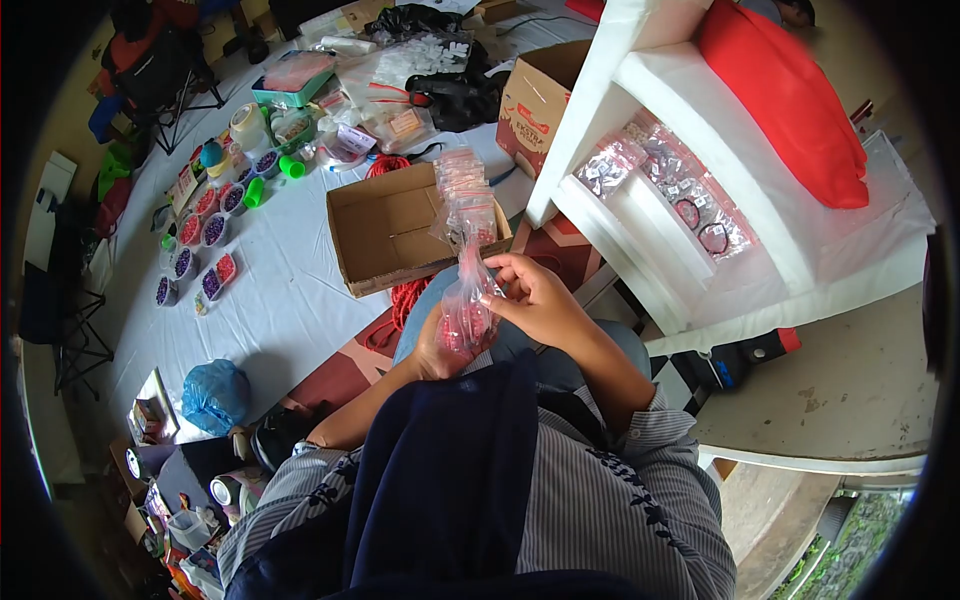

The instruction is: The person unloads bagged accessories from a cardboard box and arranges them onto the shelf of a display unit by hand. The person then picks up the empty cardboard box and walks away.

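Observation:
A clear plastic bag of red beads (465, 318) is upright over my lap. My left hand (432, 350) cups its lower part, fingers wrapped round the beads. On the bag's right side, the thumb and fingers of my right hand (535, 298) pinch the plastic below its gathered neck. Just beyond is an open cardboard box (375, 225). Small clear zip bags (466, 190) lie in an overlapping row over the box's right side. The bag's top reaches up to these zip bags, and I cannot tell whether they touch.
Cups of purple and red beads (215, 230) stand on the white-covered table (290, 320), left of the box. Red cord (405, 305) lies beside the box. A white shelf (655, 235) at right holds packaged bracelets (690, 195). A blue plastic bag (215, 397) sits at lower left.

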Demonstrator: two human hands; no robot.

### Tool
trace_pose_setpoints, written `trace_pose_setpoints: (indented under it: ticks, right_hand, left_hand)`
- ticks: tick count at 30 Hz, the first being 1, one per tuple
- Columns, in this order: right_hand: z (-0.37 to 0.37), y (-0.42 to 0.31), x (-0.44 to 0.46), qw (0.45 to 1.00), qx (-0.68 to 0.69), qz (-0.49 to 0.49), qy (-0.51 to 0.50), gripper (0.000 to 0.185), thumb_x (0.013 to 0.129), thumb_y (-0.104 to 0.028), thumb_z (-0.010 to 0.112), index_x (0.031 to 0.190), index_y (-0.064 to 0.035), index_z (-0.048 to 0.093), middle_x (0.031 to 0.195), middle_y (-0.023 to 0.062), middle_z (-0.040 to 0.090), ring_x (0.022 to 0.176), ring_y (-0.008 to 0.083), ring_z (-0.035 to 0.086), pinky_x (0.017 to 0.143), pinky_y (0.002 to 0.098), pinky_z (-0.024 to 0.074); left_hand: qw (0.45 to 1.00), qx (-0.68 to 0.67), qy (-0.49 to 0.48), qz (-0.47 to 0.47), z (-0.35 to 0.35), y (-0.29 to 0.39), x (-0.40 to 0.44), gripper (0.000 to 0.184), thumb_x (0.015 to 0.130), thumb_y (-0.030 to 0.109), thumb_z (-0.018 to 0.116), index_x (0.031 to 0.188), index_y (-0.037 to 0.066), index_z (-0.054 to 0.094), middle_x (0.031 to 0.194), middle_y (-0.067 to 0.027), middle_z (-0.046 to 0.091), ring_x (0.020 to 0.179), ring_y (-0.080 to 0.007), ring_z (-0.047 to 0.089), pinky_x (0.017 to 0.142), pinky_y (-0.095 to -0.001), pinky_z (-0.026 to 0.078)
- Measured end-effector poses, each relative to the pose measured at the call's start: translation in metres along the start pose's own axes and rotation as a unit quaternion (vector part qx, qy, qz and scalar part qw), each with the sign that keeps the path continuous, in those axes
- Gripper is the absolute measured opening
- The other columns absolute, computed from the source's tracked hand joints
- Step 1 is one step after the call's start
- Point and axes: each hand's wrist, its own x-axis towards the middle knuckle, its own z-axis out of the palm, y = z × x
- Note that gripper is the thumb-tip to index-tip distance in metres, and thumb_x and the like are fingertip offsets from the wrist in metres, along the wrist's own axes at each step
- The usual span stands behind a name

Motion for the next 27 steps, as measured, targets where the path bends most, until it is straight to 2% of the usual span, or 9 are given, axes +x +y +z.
trace_pose_setpoints:
  ticks: [11,13,16,18,19,21,25,26,27]
  right_hand:
    - [-0.004,0.018,-0.003,1.0,-0.001,0.0,0.026,0.047,0.078,-0.009,0.068,0.12,-0.0009,0.048,0.096,0.0079,0.06,0.077,0.0096,0.057,0.067,0.0247,0.0475]
    - [-0.005,0.019,-0.003,0.994,-0.059,-0.07,0.064,0.045,0.071,-0.017,0.071,0.109,0.0016,0.054,0.09,0.0193,0.063,0.079,0.0265,0.064,0.07,0.0352,0.0485]
    - [-0.015,0.004,-0.007,0.996,-0.087,0.026,0.021,0.037,0.069,-0.012,0.066,0.1,0.0038,0.056,0.087,0.0222,0.063,0.084,0.0301,0.064,0.072,0.0366,0.0477]
    - [-0.023,0.015,-0.007,0.993,-0.111,-0.014,0.046,0.032,0.068,-0.008,0.062,0.097,0.0056,0.056,0.086,0.022,0.062,0.083,0.0287,0.064,0.071,0.0356,0.0476]
    - [-0.03,0.01,-0.009,0.994,-0.104,0.008,0.045,0.036,0.069,-0.006,0.062,0.102,0.0059,0.056,0.088,0.0199,0.062,0.084,0.0235,0.063,0.074,0.033,0.0475]
    - [-0.043,0.019,-0.01,0.994,-0.081,0.014,0.078,0.041,0.072,-0.006,0.065,0.11,0.007,0.054,0.093,0.0153,0.064,0.086,0.0188,0.062,0.077,0.0304,0.0474]
    - [-0.096,0.05,-0.007,0.987,-0.034,0.049,0.151,0.031,0.077,-0.004,0.066,0.106,0.0012,0.056,0.088,0.0016,0.061,0.074,0.0054,0.054,0.067,0.0227,0.0452]
    - [-0.111,0.063,-0.003,0.975,-0.024,-0.001,0.219,0.025,0.074,-0.005,0.066,0.097,0.0002,0.058,0.079,0.0031,0.062,0.068,0.0093,0.055,0.062,0.0253,0.0448]
    - [-0.127,0.078,0.002,0.962,0.038,0.01,0.27,0.023,0.075,-0.005,0.066,0.097,-0.0007,0.059,0.079,0.002,0.062,0.068,0.0086,0.055,0.062,0.0242,0.0444]
  left_hand:
    - [0.999,0.036,-0.015,0.033,0.013,-0.008,0.007,0.036,0.091,0.033,0.042,0.111,0.005,0.054,0.097,-0.0057,0.061,0.086,-0.0176,0.06,0.074,-0.0323,0.05]
    - [0.996,0.073,0.009,0.05,0.01,-0.012,0.009,0.036,0.091,0.032,0.041,0.111,0.005,0.055,0.096,-0.0061,0.062,0.085,-0.0176,0.06,0.074,-0.0326,0.05]
    - [0.997,0.08,-0.015,-0.006,0.009,-0.015,0.012,0.035,0.091,0.029,0.039,0.109,0.004,0.055,0.092,-0.0073,0.062,0.084,-0.0197,0.061,0.076,-0.035,0.05]
    - [0.995,0.079,-0.023,-0.05,0.018,-0.019,0.013,0.035,0.091,0.027,0.038,0.106,0.001,0.056,0.091,-0.0097,0.062,0.083,-0.0222,0.061,0.078,-0.037,0.049]
    - [0.995,0.063,0.048,-0.058,0.027,-0.021,0.01,0.036,0.09,0.029,0.04,0.104,-0.001,0.056,0.092,-0.0119,0.062,0.083,-0.0239,0.06,0.08,-0.038,0.048]
    - [0.995,0.062,0.038,-0.075,0.016,-0.024,0.015,0.036,0.09,0.03,0.041,0.103,-0.001,0.056,0.092,-0.0125,0.062,0.083,-0.0241,0.06,0.081,-0.0379,0.048]
    - [0.991,0.023,-0.002,-0.133,-0.012,-0.017,0.03,0.033,0.088,0.029,0.049,0.1,0.0,0.058,0.091,-0.0111,0.062,0.08,-0.0215,0.06,0.074,-0.0332,0.05]
    - [0.988,-0.01,0.015,-0.154,-0.017,-0.015,0.032,0.031,0.088,0.029,0.051,0.099,0.0,0.058,0.091,-0.0103,0.062,0.079,-0.0204,0.06,0.072,-0.0312,0.051]
    - [0.979,-0.072,-0.054,-0.181,-0.036,-0.013,0.041,0.033,0.09,0.029,0.046,0.109,0.004,0.055,0.096,-0.009,0.062,0.088,-0.022,0.06,0.075,-0.0367,0.051]
